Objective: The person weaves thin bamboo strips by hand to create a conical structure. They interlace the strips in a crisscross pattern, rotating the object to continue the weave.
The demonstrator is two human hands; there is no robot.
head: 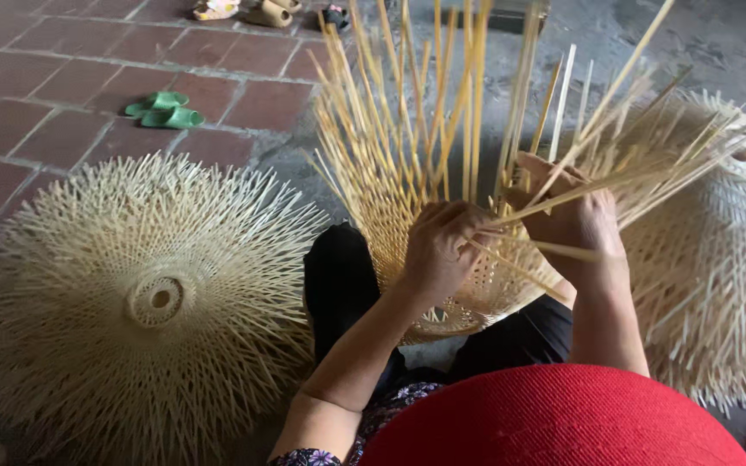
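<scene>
Brick-red paving [71, 95] on the left and grey concrete floor [701, 34] on the right lie under everything I work on. Nearest to me is the curve of my red hat brim [554, 418], and just past it my dark trousers [343, 280]. Between my knees sits the half-woven bamboo basket [407, 224], tilted on its side, its loose strips [442, 95] fanning up and away from me. My left hand [440, 250] is curled shut around the woven edge, fingers pinching a strip. My right hand [573, 216] is just beside it, closed on a few long strips [649, 173] that stretch out to the right. On the near left, a finished round woven piece [144, 302] lies flat on the floor with a small hole at its centre and spiky ends all around. On the right rests another woven piece [718, 250], touching the strips I hold. Farther off on the bricks lies a pair of green sandals [164, 110], and at the far edge more footwear [252, 10].
</scene>
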